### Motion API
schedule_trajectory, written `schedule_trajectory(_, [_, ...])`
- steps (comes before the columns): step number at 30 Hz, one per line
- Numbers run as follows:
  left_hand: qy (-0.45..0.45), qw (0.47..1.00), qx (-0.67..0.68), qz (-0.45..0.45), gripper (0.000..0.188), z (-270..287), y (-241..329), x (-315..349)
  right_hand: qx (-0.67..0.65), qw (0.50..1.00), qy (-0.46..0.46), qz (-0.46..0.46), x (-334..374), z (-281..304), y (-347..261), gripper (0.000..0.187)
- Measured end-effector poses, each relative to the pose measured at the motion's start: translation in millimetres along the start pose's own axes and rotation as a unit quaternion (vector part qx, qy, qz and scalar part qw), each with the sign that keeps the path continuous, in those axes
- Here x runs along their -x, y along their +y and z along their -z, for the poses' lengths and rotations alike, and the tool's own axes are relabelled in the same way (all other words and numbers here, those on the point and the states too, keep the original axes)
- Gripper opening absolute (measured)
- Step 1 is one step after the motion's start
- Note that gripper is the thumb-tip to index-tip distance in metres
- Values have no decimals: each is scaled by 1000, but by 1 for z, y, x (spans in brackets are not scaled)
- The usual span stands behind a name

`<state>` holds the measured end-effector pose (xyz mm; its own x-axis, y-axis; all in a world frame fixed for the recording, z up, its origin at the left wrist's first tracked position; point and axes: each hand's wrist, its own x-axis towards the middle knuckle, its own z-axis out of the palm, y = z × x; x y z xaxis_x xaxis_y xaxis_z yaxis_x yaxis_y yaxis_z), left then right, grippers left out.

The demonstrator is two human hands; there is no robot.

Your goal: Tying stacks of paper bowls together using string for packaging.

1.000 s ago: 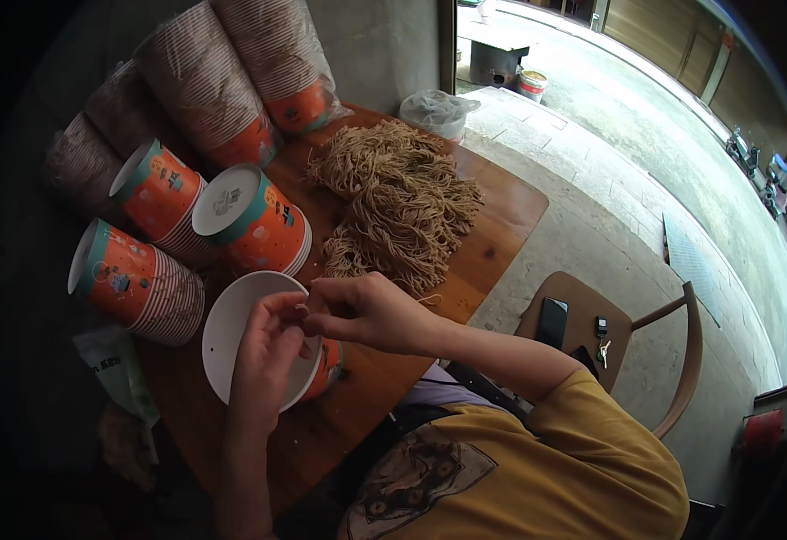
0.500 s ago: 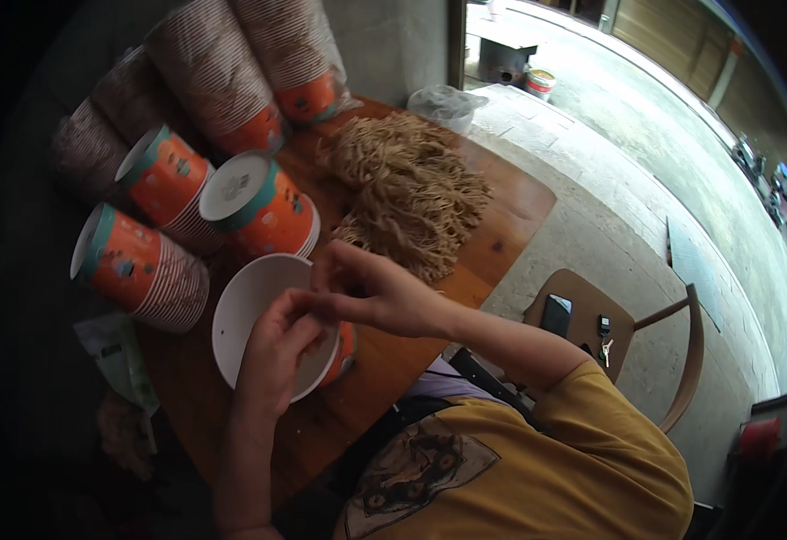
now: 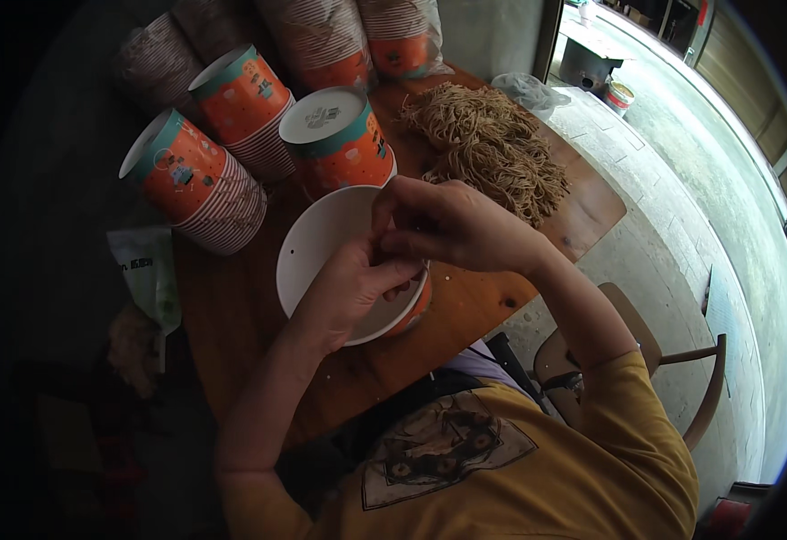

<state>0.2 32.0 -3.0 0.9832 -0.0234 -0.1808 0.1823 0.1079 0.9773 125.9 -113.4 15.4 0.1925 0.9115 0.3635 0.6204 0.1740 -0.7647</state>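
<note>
Left hand (image 3: 356, 283) and right hand (image 3: 456, 223) partly hid the bowl (image 3: 311, 247), grips curled, hold unclear; beyond were printed cups (image 3: 339, 164) and noodles (image 3: 493, 148).

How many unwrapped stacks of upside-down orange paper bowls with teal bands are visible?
3: leftmost stack, rear stack, and right stack behind the open, white-lined orange paper bowl. Others may be hidden.
</note>
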Motion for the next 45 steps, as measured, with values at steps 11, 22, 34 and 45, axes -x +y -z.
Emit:
schedule_trajectory(11, [37,999,5,-21,14,-7,2,-1,-231,971,-6,-64,-5,0,17,15])
schedule_trajectory(22, [39,998,-12,-38,14,-12,-2,-4,-137,986,-81,-53,-27,14,6,11])
schedule_trajectory(34, [29,998,51,9,12,-10,-3,-10,219,946,231,64,9,2,42,12])
schedule_trajectory(45, [18,998,64,16,13,-12,-1,-18,1,982,157,-102,59,-14,16,13])
